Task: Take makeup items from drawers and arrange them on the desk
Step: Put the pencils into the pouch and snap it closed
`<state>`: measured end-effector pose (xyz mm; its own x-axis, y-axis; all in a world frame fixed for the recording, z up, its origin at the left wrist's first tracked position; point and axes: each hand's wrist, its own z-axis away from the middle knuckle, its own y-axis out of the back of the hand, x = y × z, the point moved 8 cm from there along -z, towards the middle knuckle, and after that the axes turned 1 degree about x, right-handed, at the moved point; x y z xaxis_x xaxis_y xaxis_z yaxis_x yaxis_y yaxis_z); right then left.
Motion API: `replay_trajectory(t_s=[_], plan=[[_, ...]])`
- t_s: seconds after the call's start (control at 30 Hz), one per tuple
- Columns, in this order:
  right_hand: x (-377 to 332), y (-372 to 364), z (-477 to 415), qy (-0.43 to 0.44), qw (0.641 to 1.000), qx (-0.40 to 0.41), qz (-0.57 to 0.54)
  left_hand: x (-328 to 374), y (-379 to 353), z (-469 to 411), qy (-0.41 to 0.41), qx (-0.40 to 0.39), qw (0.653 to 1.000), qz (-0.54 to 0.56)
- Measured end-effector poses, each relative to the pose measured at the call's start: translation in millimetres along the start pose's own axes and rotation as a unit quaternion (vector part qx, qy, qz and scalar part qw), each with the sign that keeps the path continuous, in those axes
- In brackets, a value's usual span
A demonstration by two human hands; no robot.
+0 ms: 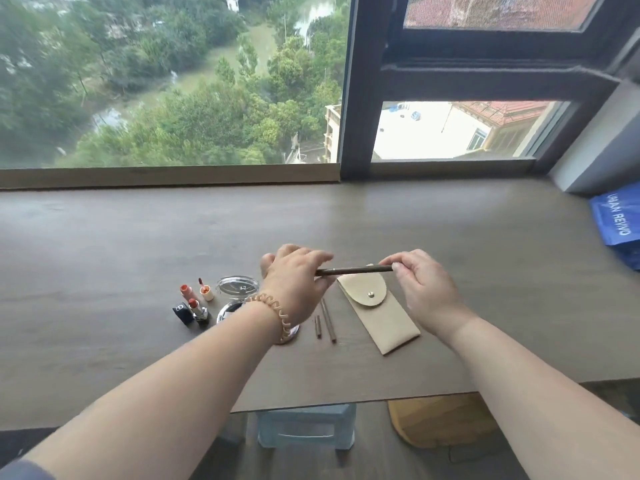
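Left hand [294, 285]: raised over the grey-brown wooden desk [104, 271], fingers curled round the left end of a thin dark brown makeup pencil [356, 270]; fingertips blurred.
Right hand [426, 289]: thumb and fingertips pinch the pencil's right end.
Pencil: held level between both hands, in the air above the far end of the pouch.
Beige flat pouch with a metal snap [377, 313]: lies flat on the desk, flap closed, below the hands.
Two thin brown sticks [328, 320]: side by side on the desk, just left of the pouch.
Open lipsticks [197, 308]: three, upright, clustered further left, beside a black cap [183, 312].
Clear round compact lid [237, 289]: right of the lipsticks, partly behind the left wrist.
Coiled beige wristband [273, 313]: on the left wrist.
Blue bag [616, 223]: far right edge of the desk.
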<state>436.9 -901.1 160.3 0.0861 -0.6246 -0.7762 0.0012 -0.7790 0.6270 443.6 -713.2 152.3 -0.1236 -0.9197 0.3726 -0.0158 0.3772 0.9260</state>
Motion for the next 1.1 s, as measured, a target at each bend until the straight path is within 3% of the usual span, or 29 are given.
replay_trajectory(t_s=[0.07, 0.17, 0.27, 0.4, 0.5, 0.73, 0.77, 0.8, 0.87, 0.9, 0.97, 1.1], plan=[[-12, 14, 1, -0.037, 0.988, 0.018, -0.147, 14, 19, -1, -0.039, -0.001, 0.999, 0.014], [-31, 14, 6, -0.091, 0.916, -0.001, -0.39, 37, 40, 4, -0.082, 0.003, 0.995, 0.056], [-52, 2, 7, -0.085, 0.91, -0.028, -0.404, 61, 52, 13, -0.118, 0.01, 0.987, 0.108], [-60, 1, 6, -0.116, 0.885, 0.013, -0.451, 73, 57, 20, -0.147, 0.021, 0.983, 0.109], [-64, 1, 5, -0.122, 0.891, 0.024, -0.437, 72, 54, 24, -0.16, 0.011, 0.983, 0.092], [-52, -9, 7, -0.228, 0.89, 0.069, -0.388, 66, 44, 21, -0.138, -0.001, 0.982, 0.13], [-43, -5, 5, -0.253, 0.879, 0.095, -0.393, 65, 43, 22, -0.141, -0.008, 0.981, 0.134], [-26, 8, 4, -0.295, 0.848, 0.149, -0.414, 62, 43, 25, -0.151, -0.013, 0.98, 0.131], [23, 53, 13, -0.369, 0.748, 0.29, -0.47, 44, 42, 38, -0.16, -0.023, 0.978, 0.136], [46, 82, 17, -0.374, 0.736, 0.341, -0.45, 24, 41, 45, -0.134, -0.023, 0.977, 0.163], [75, 127, 18, -0.345, 0.792, 0.358, -0.354, -27, 35, 53, -0.034, -0.022, 0.969, 0.245], [72, 90, 9, -0.257, 0.891, 0.241, -0.287, -71, 7, 51, 0.133, 0.003, 0.938, 0.319]])
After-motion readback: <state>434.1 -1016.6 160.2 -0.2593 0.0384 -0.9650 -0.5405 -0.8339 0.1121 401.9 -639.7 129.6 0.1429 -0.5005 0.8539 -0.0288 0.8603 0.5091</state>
